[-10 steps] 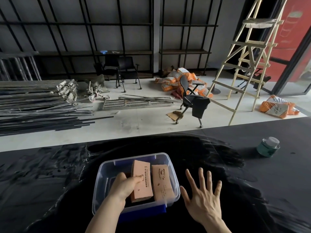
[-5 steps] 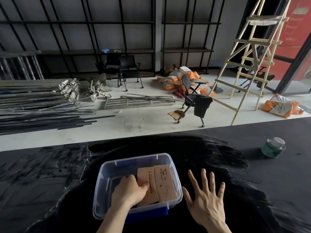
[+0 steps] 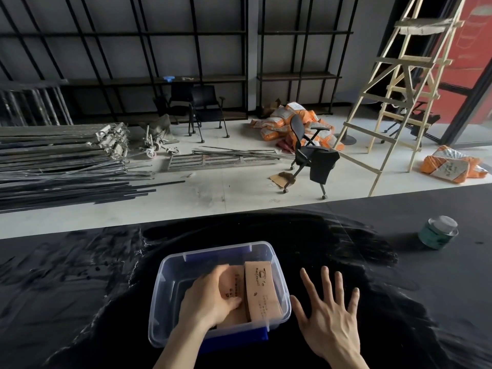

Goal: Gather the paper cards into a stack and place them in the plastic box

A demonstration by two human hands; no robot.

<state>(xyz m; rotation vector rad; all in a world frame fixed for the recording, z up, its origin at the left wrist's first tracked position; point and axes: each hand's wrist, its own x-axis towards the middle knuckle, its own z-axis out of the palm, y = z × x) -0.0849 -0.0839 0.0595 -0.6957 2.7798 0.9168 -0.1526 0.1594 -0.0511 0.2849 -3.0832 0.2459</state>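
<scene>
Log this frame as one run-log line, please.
stage: placing | left hand: on paper cards inside plastic box | right hand: open, fingers spread, beside box | cards: in box

Inside the plastic box (image 3: 277, 265), the left hand (image 3: 210, 298) presses on the paper cards (image 3: 259, 291). Just right of the box, the right hand (image 3: 328, 318) lies spread flat on the black table (image 3: 80, 288).

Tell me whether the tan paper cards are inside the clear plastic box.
Inside. The tan paper cards lie within the clear plastic box, left hand on them.
</scene>
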